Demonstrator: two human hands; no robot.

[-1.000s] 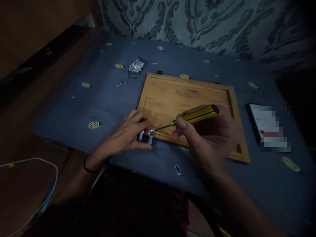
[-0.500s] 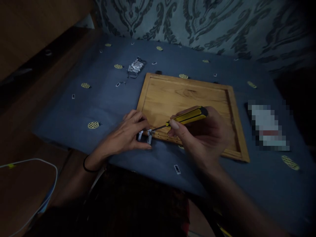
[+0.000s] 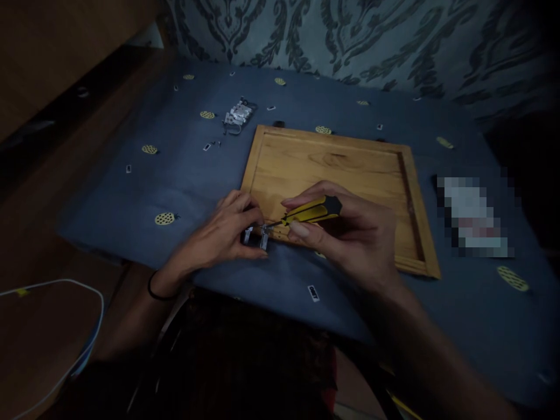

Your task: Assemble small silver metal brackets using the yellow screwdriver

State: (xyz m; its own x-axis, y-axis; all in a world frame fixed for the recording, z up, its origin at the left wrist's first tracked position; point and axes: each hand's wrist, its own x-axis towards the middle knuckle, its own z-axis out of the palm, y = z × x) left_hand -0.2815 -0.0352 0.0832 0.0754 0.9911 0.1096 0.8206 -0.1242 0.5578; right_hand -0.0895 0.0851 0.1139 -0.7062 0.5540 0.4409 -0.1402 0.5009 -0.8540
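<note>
My left hand [image 3: 221, 230] is closed around a small metal fitting [image 3: 265, 239] at the near left corner of a framed wooden panel [image 3: 341, 169]. Its thumb and fingers press the fitting from two sides and partly cover it. Between the fingers of my right hand [image 3: 365, 236] is a yellow and black screwdriver [image 3: 311, 211]. The driver slants down to the left, and its thin shaft reaches the fitting. Whether a screw sits under the tip is too small to tell.
Several similar metal fittings [image 3: 238, 116] lie piled behind the panel's left side, with tiny screws [image 3: 219, 143] close by. A pineapple-print blue cloth [image 3: 205, 181] covers the table. At the right lies a pixelated flat object [image 3: 472, 216]. A white cable [image 3: 98, 315] loops at lower left.
My right hand has turned the screwdriver; its handle sits lower and further left, with more of it inside the fingers. My left hand stays on the fitting. The view has shifted slightly.
</note>
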